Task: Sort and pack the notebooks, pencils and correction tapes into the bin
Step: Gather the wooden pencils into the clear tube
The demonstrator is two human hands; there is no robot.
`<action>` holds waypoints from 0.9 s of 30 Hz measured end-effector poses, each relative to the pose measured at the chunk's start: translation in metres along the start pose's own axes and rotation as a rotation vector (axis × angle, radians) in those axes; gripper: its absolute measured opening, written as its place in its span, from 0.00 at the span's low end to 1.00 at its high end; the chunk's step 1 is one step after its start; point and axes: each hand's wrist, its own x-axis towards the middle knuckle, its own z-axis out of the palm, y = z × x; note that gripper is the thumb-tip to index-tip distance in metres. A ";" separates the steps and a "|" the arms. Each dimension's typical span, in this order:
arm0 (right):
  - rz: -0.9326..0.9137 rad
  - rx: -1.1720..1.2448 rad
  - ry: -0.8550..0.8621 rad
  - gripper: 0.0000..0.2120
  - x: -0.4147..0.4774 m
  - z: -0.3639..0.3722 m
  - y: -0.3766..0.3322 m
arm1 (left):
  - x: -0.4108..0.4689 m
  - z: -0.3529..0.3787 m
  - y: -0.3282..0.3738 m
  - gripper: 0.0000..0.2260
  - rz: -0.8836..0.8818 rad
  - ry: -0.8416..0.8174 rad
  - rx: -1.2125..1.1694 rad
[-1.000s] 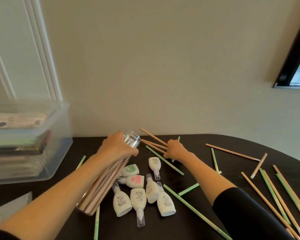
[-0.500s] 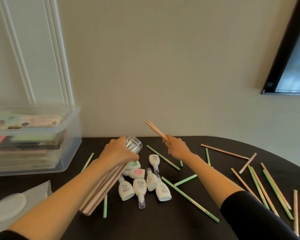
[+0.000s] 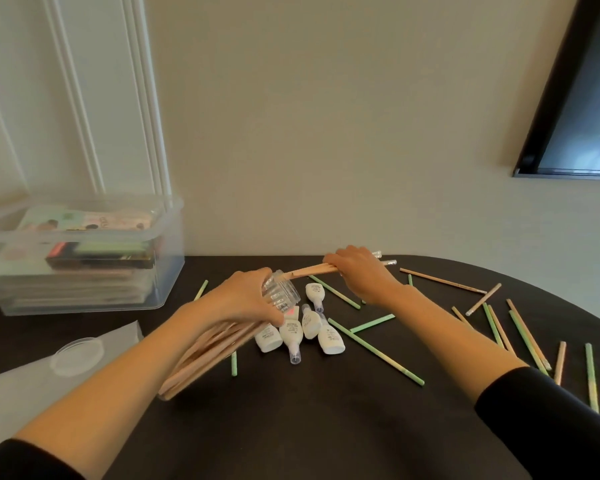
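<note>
Right hand (image 3: 359,271) has swung its pencils (image 3: 312,270) level to the jar (image 3: 281,294) rim.

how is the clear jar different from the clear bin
The jar lies tilted, gripped by the left hand; the bin stands upright on the table. The jar is round with a ribbed neck; the bin is rectangular and much larger. The jar holds wood-coloured pencils; the bin holds stacked notebooks. Both are clear, so their contents show through.
</note>
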 end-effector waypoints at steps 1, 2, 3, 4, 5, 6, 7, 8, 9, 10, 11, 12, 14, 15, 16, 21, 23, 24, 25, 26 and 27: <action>-0.010 -0.014 0.031 0.14 0.000 -0.003 0.000 | -0.003 -0.001 0.000 0.24 0.013 -0.027 0.025; -0.018 -0.018 0.047 0.14 0.001 -0.007 0.001 | -0.006 -0.002 0.001 0.26 0.018 -0.050 0.042; -0.026 -0.018 0.049 0.15 0.002 -0.010 0.000 | -0.008 -0.003 0.000 0.29 0.021 -0.071 0.046; -0.037 -0.018 0.036 0.15 0.002 -0.013 -0.001 | -0.011 -0.005 0.000 0.29 0.027 -0.087 0.033; -0.043 -0.015 0.018 0.15 0.003 -0.014 -0.001 | -0.011 -0.006 -0.001 0.28 0.031 -0.114 0.007; -0.049 -0.013 0.007 0.15 0.004 -0.015 -0.002 | -0.013 -0.008 -0.001 0.27 0.031 -0.141 -0.027; -0.049 -0.009 0.009 0.15 0.003 -0.014 -0.002 | -0.014 -0.010 -0.001 0.27 0.032 -0.165 -0.067; -0.038 0.003 0.020 0.15 0.002 -0.014 -0.002 | -0.017 -0.012 -0.001 0.28 0.034 -0.173 -0.115; -0.016 0.026 0.031 0.15 0.000 -0.014 -0.001 | -0.019 -0.014 0.000 0.26 0.037 -0.169 -0.168; 0.008 0.052 0.034 0.15 -0.002 -0.013 0.000 | -0.021 -0.015 0.000 0.24 0.042 -0.159 -0.222; 0.023 0.075 0.034 0.15 -0.005 -0.011 0.000 | -0.023 -0.016 0.000 0.21 0.047 -0.156 -0.262; 0.023 0.090 0.031 0.14 -0.007 -0.010 0.000 | -0.024 -0.016 0.001 0.19 0.053 -0.157 -0.284; -0.001 0.109 0.040 0.14 -0.009 -0.007 -0.004 | -0.024 -0.015 0.002 0.15 0.063 -0.170 -0.255; -0.009 0.116 0.048 0.13 -0.008 -0.007 -0.006 | -0.024 -0.015 0.002 0.14 0.069 -0.176 -0.227; -0.010 0.116 0.049 0.13 -0.008 -0.008 -0.007 | -0.024 -0.015 0.003 0.13 0.078 -0.184 -0.206; 0.023 0.146 -0.058 0.13 -0.008 -0.007 -0.006 | -0.028 -0.015 0.006 0.19 0.120 -0.233 -0.200; 0.036 0.213 -0.125 0.13 -0.010 -0.007 -0.007 | -0.029 -0.015 0.007 0.18 0.134 -0.218 -0.210; 0.037 0.237 -0.157 0.13 -0.011 -0.007 -0.007 | -0.029 -0.015 0.008 0.18 0.139 -0.214 -0.216; 0.036 0.254 -0.184 0.13 -0.013 -0.007 -0.008 | -0.029 -0.015 0.009 0.18 0.142 -0.215 -0.220; 0.036 0.267 -0.199 0.12 -0.013 -0.008 -0.009 | -0.029 -0.015 0.009 0.18 0.144 -0.216 -0.218; 0.041 0.284 -0.202 0.12 -0.013 -0.008 -0.009 | -0.029 -0.015 0.010 0.20 0.142 -0.213 -0.204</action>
